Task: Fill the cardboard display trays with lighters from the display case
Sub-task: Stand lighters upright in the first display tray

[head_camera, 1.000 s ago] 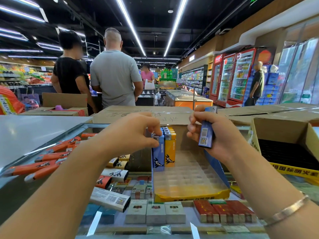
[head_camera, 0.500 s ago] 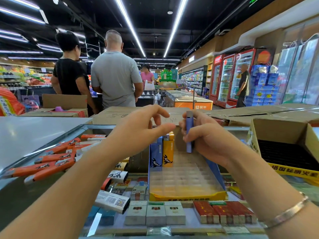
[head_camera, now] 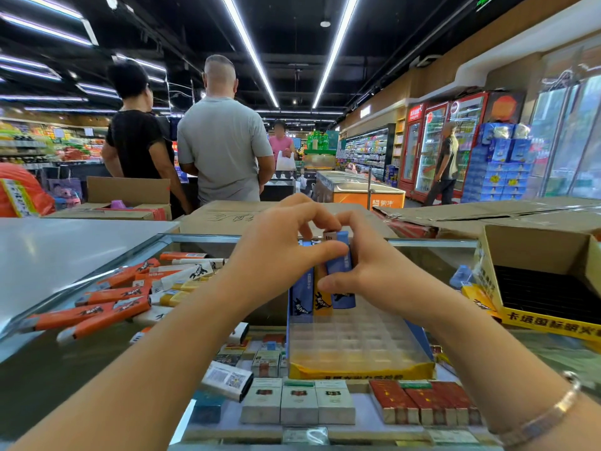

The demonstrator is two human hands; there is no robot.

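A cardboard display tray (head_camera: pixel 361 369) with a clear slotted insert stands on the glass case. At its back row stand a dark blue lighter (head_camera: pixel 300 296) and a yellow lighter (head_camera: pixel 322 301). My right hand (head_camera: pixel 374 271) holds a lighter-blue lighter (head_camera: pixel 340 281) upright beside them, its base in the tray's back row. My left hand (head_camera: pixel 279 252) pinches the top of that lighter with thumb and fingers. Loose orange and white lighters (head_camera: pixel 123 294) lie in a heap on the glass at left.
A second cardboard tray (head_camera: pixel 549 323) with a dark insert stands at right. Cigarette packs (head_camera: pixel 297 405) lie under the glass in front. Cardboard boxes (head_camera: pixel 130 196) stand behind the counter. Two people (head_camera: pixel 221 148) stand beyond with their backs turned.
My right hand has brought the blue lighter down from above the tray into the back row beside the yellow one. My left hand has moved right onto its top.
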